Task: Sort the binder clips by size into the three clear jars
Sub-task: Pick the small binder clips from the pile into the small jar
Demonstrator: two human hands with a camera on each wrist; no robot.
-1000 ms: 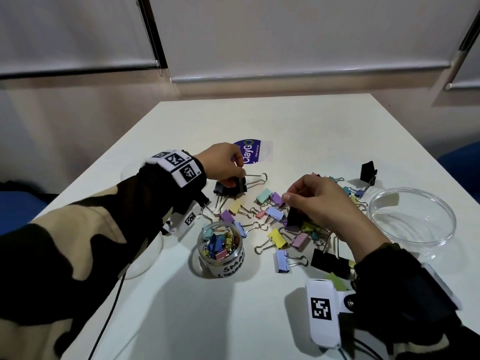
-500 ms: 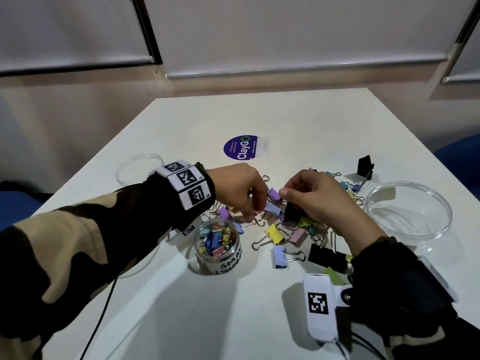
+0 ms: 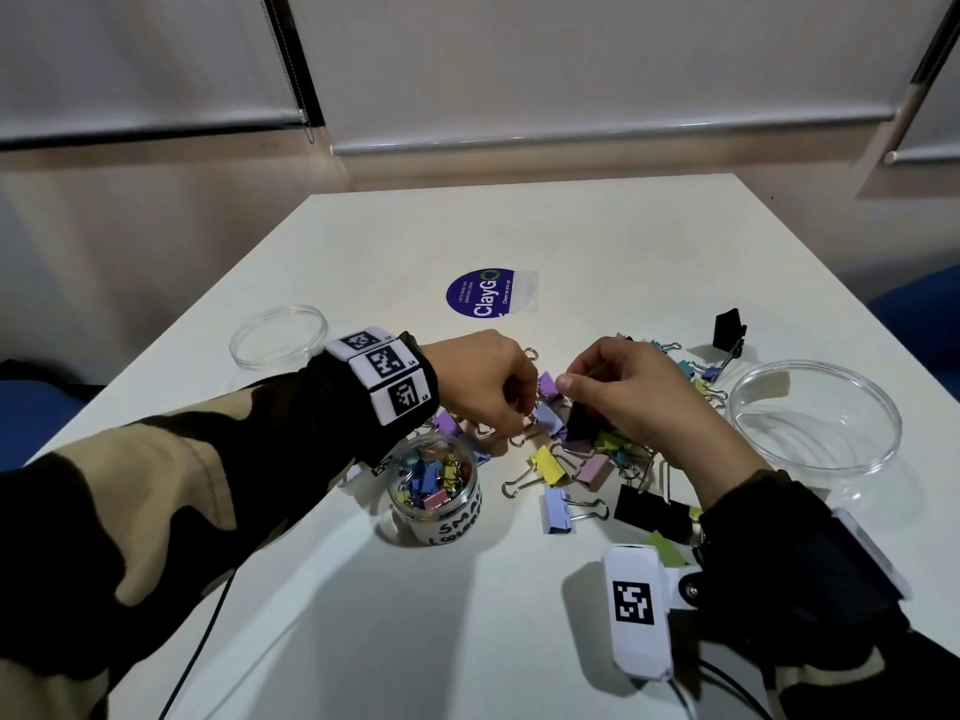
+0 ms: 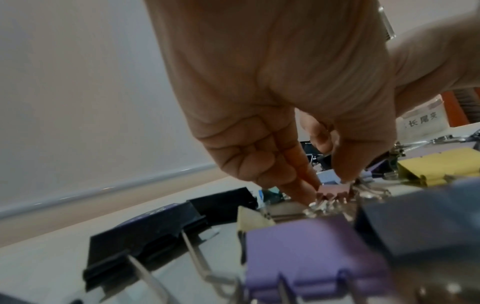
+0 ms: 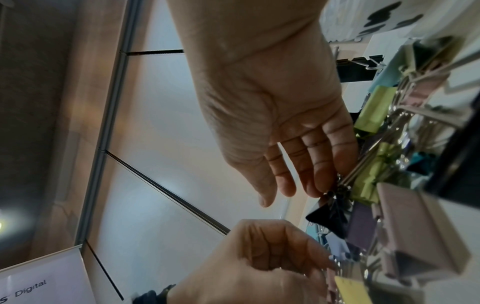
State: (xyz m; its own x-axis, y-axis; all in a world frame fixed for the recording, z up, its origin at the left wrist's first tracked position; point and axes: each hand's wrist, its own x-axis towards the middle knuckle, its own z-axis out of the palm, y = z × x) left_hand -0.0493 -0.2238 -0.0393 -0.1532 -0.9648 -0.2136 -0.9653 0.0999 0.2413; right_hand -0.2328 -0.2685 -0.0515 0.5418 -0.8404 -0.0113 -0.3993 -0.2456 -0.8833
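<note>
- In the middle of the clip pile [image 3: 582, 449], the left hand [image 3: 483, 387] pinches a small pink clip [image 4: 335, 190] between thumb and fingertips.
- Just beside it, the right hand [image 3: 628, 392] grips a black clip [image 3: 582, 423] by its wire handles.
- The small jar [image 3: 436, 491], part-filled with clips, stands near the pile on the table [image 3: 597, 241].
- A wide clear jar [image 3: 813, 415] sits right; another [image 3: 280, 335] far left.

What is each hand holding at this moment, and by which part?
The left hand pinches a small pink binder clip by its body. The right hand holds a black binder clip at its upper end, apparently by the wire handles.
</note>
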